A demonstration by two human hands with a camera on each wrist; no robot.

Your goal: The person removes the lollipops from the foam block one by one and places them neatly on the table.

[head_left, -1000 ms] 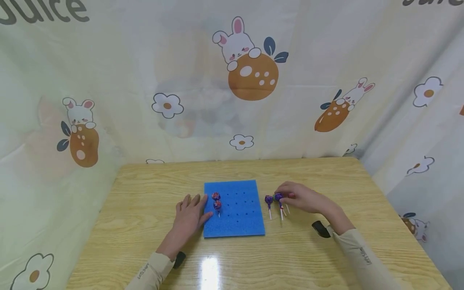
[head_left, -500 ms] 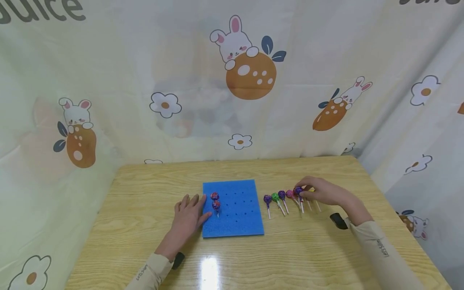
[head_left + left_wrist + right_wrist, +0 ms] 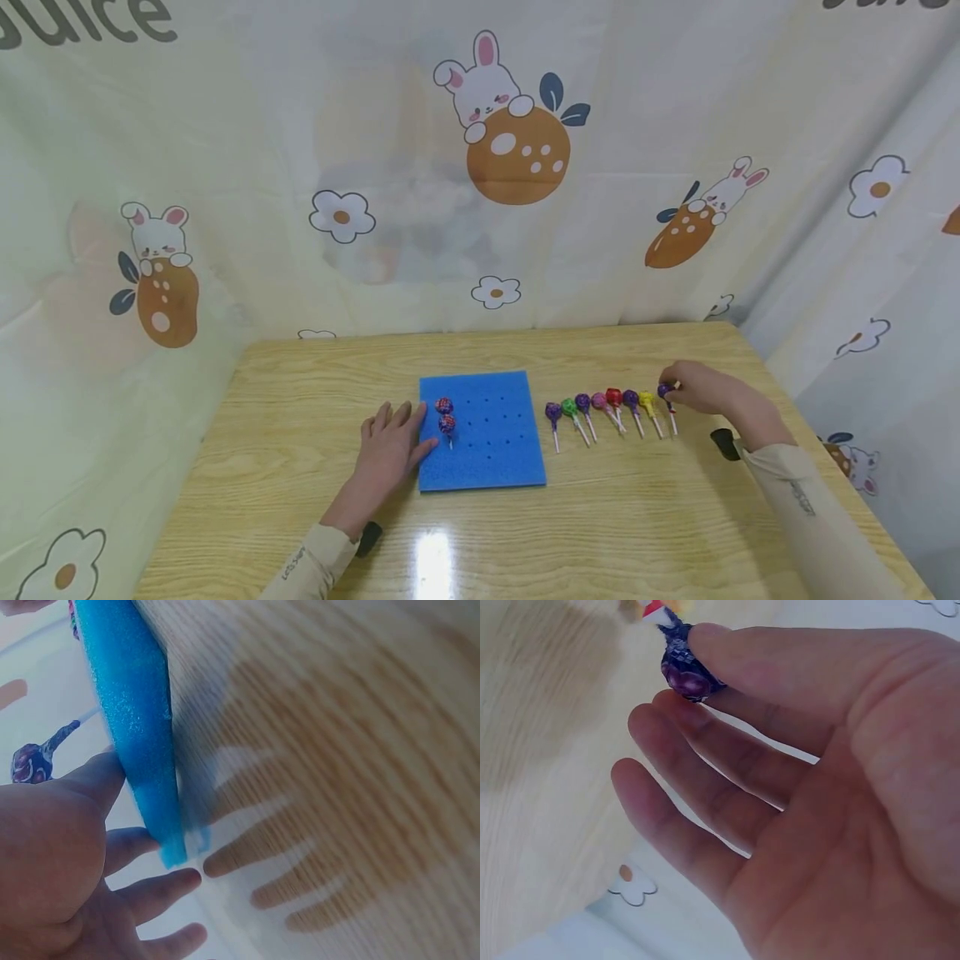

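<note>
My left hand (image 3: 386, 454) lies with spread fingers at the left edge of a blue foam board (image 3: 498, 471) dotted with small holes. In the left wrist view, its thumb and a finger touch the foam board (image 3: 131, 712). Two lollipops in red and blue wrappers (image 3: 447, 424) stand in the board's left column. At the far right, my right hand (image 3: 705, 390) pinches a purple-wrapped lollipop (image 3: 665, 390) by its head, stick pointing toward me. The right wrist view shows thumb and fingertips on the purple wrapper (image 3: 688, 679), with the other fingers loosely bent.
Right of the board, several lollipops lie in a row, among them a green one (image 3: 569, 407), a red one (image 3: 614, 397) and a yellow one (image 3: 647, 400). A patterned curtain (image 3: 405, 275) hangs behind the wooden table (image 3: 525, 542).
My right hand has moved right with the purple lollipop, from beside the board past the row to its far end, uncovering the other lollipops. My left hand has stayed at the board.
</note>
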